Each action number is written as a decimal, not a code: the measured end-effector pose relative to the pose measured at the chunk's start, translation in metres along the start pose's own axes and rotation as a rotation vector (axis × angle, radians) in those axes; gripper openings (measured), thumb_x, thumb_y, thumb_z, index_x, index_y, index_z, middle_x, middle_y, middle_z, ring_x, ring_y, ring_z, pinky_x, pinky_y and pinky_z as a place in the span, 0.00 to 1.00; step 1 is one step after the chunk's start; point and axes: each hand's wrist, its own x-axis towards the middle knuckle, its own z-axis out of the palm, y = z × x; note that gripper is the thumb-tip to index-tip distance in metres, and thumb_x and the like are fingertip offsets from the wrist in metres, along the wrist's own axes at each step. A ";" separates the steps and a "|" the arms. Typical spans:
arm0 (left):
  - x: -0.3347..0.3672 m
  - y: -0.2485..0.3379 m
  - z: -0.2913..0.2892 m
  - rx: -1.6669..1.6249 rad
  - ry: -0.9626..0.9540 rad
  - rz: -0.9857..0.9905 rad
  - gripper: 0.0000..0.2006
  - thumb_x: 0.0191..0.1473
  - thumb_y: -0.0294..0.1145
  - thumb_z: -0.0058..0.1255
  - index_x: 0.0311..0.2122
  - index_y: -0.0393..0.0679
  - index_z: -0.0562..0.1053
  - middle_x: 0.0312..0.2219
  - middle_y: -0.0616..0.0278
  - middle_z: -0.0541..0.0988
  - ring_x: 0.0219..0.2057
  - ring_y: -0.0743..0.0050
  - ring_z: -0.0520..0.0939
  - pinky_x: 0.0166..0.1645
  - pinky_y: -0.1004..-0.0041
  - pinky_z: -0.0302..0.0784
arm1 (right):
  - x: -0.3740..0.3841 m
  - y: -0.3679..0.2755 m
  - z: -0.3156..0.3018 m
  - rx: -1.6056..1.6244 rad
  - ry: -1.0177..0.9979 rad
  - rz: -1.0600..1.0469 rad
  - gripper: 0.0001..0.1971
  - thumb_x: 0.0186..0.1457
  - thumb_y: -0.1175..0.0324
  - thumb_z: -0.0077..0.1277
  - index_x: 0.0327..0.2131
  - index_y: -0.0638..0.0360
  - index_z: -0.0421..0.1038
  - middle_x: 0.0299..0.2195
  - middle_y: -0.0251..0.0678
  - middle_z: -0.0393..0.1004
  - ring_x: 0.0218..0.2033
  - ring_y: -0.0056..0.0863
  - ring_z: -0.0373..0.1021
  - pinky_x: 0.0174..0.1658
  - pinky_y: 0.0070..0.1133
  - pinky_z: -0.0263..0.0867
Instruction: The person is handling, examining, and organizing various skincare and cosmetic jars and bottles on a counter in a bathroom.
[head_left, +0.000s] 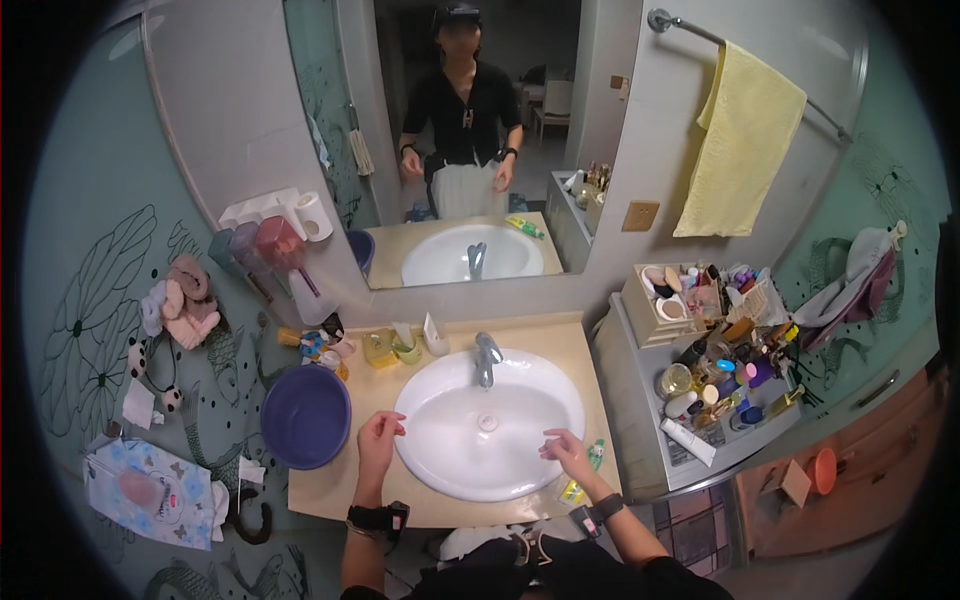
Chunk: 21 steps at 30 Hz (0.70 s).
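My left hand (pixel 379 442) hovers over the left rim of a white oval washbasin (pixel 440 465), its fingers loosely bent and nothing visible in them. Over the basin's right side, my right hand (pixel 568 453) has its fingers apart and holds nothing. A green and yellow tube (pixel 573 493) lies on the beige counter (pixel 340 497), partly hidden beneath my right hand and wrist. At the back of the basin stands a chrome faucet (pixel 487 358). The round drain stopper (pixel 487 422) shows in the basin, and I cannot tell whether there is water.
A purple basin (pixel 306 416) stands at the counter's left, near soap holders (pixel 381 349). Bottles and cosmetics crowd a side cabinet (pixel 617 400) on the right. Behind the faucet a mirror (pixel 540 130) reflects me. A yellow towel (pixel 745 140) hangs from a rail at the upper right.
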 end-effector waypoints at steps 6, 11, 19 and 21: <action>0.004 0.030 -0.002 0.076 -0.016 0.022 0.09 0.54 0.29 0.42 0.30 0.34 0.71 0.23 0.64 0.74 0.23 0.84 0.72 0.31 0.82 0.71 | 0.015 -0.004 -0.010 0.001 0.005 0.023 0.14 0.54 0.70 0.40 0.43 0.65 0.62 0.29 0.41 0.71 0.31 0.25 0.70 0.37 0.19 0.68; 0.022 -0.006 0.005 0.004 -0.044 -0.121 0.10 0.54 0.31 0.42 0.31 0.35 0.72 0.23 0.64 0.74 0.23 0.84 0.72 0.31 0.82 0.71 | 0.049 -0.004 0.005 0.100 0.023 0.082 0.11 0.55 0.70 0.40 0.39 0.66 0.64 0.26 0.37 0.71 0.27 0.20 0.69 0.33 0.17 0.68; 0.081 -0.033 0.041 -0.077 -0.114 -0.307 0.15 0.56 0.39 0.38 0.38 0.37 0.70 0.29 0.62 0.75 0.32 0.76 0.76 0.39 0.78 0.70 | 0.131 -0.003 0.016 0.171 0.085 0.135 0.11 0.56 0.68 0.38 0.36 0.67 0.65 0.27 0.37 0.71 0.26 0.21 0.69 0.32 0.17 0.68; 0.099 -0.053 0.057 -0.208 -0.191 -0.496 0.19 0.56 0.43 0.35 0.43 0.37 0.67 0.37 0.59 0.74 0.42 0.70 0.73 0.47 0.71 0.65 | 0.155 0.019 0.020 0.194 0.130 0.194 0.14 0.56 0.66 0.37 0.39 0.67 0.65 0.30 0.39 0.71 0.29 0.23 0.69 0.35 0.18 0.67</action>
